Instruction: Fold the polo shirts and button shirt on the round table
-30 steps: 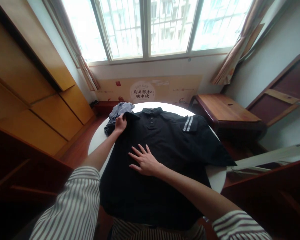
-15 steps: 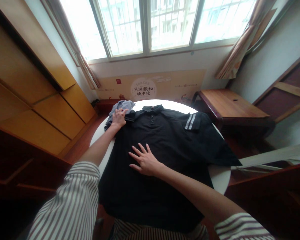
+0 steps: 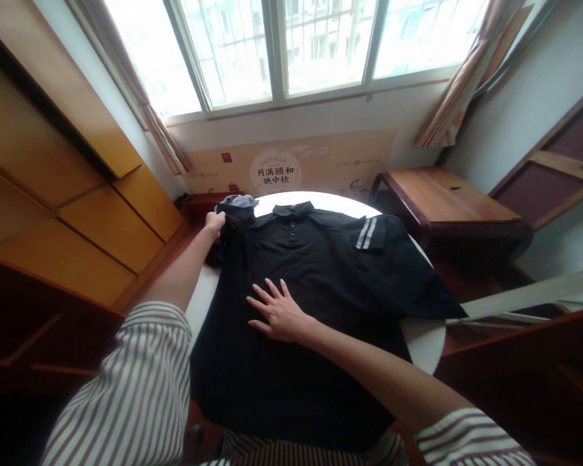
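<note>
A black polo shirt (image 3: 315, 272) lies spread over a round white table (image 3: 430, 343), collar toward the window and hem hanging over the near edge. Its right-side sleeve carries two pale stripes. My left hand (image 3: 216, 223) is closed on the shirt's left-side sleeve (image 3: 238, 220) and holds it out to the left. Flat on the shirt's middle, fingers spread, rests my right hand (image 3: 279, 312). Behind the held sleeve sits a crumpled grey cloth (image 3: 243, 201), partly covered by it.
Wooden cabinets (image 3: 102, 220) stand to the left. A low wooden table (image 3: 451, 194) is at the back right, and a pale bar (image 3: 529, 294) runs beside the white table. A printed banner (image 3: 330, 158) hangs below the window (image 3: 320, 45).
My left hand has closed on the left-side sleeve and drawn it outward to the left, over part of the grey cloth. My right hand stays flat on the shirt.
</note>
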The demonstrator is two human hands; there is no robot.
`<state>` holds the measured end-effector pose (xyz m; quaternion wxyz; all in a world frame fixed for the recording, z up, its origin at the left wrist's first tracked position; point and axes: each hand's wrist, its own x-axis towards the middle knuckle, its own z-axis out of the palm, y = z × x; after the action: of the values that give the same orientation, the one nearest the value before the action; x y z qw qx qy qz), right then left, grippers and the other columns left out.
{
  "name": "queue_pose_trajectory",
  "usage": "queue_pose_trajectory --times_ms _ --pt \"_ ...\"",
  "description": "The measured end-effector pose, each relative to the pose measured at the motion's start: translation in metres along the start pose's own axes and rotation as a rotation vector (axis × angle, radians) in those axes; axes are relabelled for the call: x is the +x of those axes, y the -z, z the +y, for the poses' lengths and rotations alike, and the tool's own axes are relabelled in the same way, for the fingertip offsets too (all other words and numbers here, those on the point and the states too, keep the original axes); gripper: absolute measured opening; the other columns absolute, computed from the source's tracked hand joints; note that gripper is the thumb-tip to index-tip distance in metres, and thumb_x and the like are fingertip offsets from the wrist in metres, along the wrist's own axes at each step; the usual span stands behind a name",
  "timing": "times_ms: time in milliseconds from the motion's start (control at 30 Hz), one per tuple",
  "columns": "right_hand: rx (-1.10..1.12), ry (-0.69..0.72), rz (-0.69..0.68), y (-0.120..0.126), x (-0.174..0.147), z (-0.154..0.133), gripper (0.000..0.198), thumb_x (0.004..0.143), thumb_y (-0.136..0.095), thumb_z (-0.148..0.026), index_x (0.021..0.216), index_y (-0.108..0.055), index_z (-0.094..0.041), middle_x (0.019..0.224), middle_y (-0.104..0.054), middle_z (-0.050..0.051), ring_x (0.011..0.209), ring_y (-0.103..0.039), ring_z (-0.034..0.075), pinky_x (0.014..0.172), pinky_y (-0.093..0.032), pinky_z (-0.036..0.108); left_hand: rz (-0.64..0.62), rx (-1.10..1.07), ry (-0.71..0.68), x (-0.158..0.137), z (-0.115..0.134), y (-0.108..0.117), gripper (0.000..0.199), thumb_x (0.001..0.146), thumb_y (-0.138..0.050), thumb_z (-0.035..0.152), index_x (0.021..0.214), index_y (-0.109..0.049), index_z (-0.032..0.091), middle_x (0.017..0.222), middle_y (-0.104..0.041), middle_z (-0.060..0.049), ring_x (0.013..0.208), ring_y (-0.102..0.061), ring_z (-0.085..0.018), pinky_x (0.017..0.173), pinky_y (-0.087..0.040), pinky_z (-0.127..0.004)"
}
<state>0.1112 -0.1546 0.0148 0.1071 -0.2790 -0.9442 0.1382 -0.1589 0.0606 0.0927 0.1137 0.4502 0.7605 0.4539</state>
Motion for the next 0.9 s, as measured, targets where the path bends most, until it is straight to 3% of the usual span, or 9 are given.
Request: queue_pose_trajectory --times_ms 67,133,233,300,400,633,767,833,900 --pt "0.001 0.002 0.0 0.0 0.0 0.0 0.069 0.099 -0.032 -0.064 0.154 -0.039 -0.023 0.163 -0.026 0.012 0.15 -0.014 0.042 0.115 -0.01 0.07 0.014 0.062 -0.031 -0.004 0.003 0.002 0.026 0.09 -0.052 0.018 0.103 -0.068 0.003 0.099 -0.07 -0.019 0.099 -0.067 -0.031 0.09 -0.051 -0.042" --pt "0.002 0.0 -0.003 -0.001 0.0 0.0 0.069 0.099 -0.032 -0.064 0.154 -0.039 -0.023 0.163 -0.025 0.012 0.15 -0.014 0.042 0.115 -0.01 0.07 -0.011 0.141 -0.182 -0.018 0.007 -0.003 0.032 0.092 -0.049 0.017 0.117 -0.066 0.006 0.116 -0.068 -0.02 0.116 -0.061 -0.031 0.103 -0.045 -0.042" --pt "0.0 -0.003 -0.002 -0.001 0.001 -0.001 0.069 0.099 -0.033 -0.064 0.154 -0.039 -0.023 0.163 -0.025 0.011 0.15 -0.014 0.042 0.115 -0.01 0.069 -0.213 0.339 -0.572 -0.055 0.005 -0.026 0.046 0.096 -0.04 0.015 0.139 -0.054 0.011 0.146 -0.053 -0.017 0.139 -0.045 -0.027 0.116 -0.033 -0.041" --pt "-0.005 -0.003 0.005 0.0 0.001 -0.001 0.068 0.099 -0.033 -0.063 0.153 -0.04 -0.023 0.163 -0.026 0.012 0.15 -0.014 0.042 0.115 -0.01 0.069 -0.396 0.489 -0.733 -0.083 -0.004 -0.043 0.048 0.097 -0.039 0.018 0.144 -0.05 0.014 0.156 -0.041 -0.013 0.147 -0.032 -0.027 0.12 -0.026 -0.046" --pt "-0.012 0.005 0.016 0.0 0.0 0.0 0.068 0.099 -0.033 -0.063 0.153 -0.041 -0.023 0.162 -0.027 0.012 0.149 -0.015 0.042 0.115 -0.011 0.07 -0.546 0.639 -0.7 -0.11 -0.021 -0.061 0.049 0.101 -0.037 0.026 0.148 -0.046 0.019 0.16 -0.035 -0.01 0.149 -0.028 -0.028 0.12 -0.024 -0.053" --pt "0.025 -0.008 -0.007 0.008 0.001 -0.001 0.065 0.096 -0.048 -0.06 0.149 -0.047 -0.022 0.159 -0.034 0.013 0.148 -0.023 0.04 0.116 -0.019 0.066 -0.509 0.67 -0.67 -0.111 -0.037 -0.066 0.053 0.103 -0.033 0.041 0.152 -0.04 0.021 0.161 -0.03 -0.007 0.149 -0.029 -0.025 0.121 -0.024 -0.048" --pt "0.262 -0.158 0.07 0.061 0.001 0.027 0.049 0.09 -0.064 -0.045 0.129 -0.065 -0.014 0.13 -0.066 0.015 0.116 -0.064 0.028 0.099 -0.05 0.036 -0.498 0.662 -0.661 -0.11 -0.039 -0.069 0.055 0.102 -0.034 0.046 0.152 -0.04 0.022 0.161 -0.033 -0.007 0.149 -0.03 -0.025 0.121 -0.025 -0.047" --pt "0.339 -0.34 0.156 0.1 -0.006 0.062 0.036 0.096 -0.055 -0.041 0.11 -0.073 -0.013 0.104 -0.075 0.011 0.091 -0.071 0.022 0.079 -0.054 0.027 -0.496 0.653 -0.661 -0.11 -0.04 -0.07 0.056 0.102 -0.035 0.046 0.152 -0.041 0.022 0.16 -0.033 -0.007 0.149 -0.03 -0.025 0.121 -0.025 -0.047" --pt "0.27 -0.537 0.247 0.136 -0.018 0.109 0.034 0.096 -0.055 -0.038 0.096 -0.076 -0.011 0.091 -0.076 0.01 0.084 -0.071 0.021 0.073 -0.052 0.026 -0.493 0.643 -0.66 -0.109 -0.04 -0.071 0.056 0.102 -0.035 0.046 0.152 -0.041 0.022 0.16 -0.034 -0.007 0.148 -0.03 -0.025 0.12 -0.026 -0.047"
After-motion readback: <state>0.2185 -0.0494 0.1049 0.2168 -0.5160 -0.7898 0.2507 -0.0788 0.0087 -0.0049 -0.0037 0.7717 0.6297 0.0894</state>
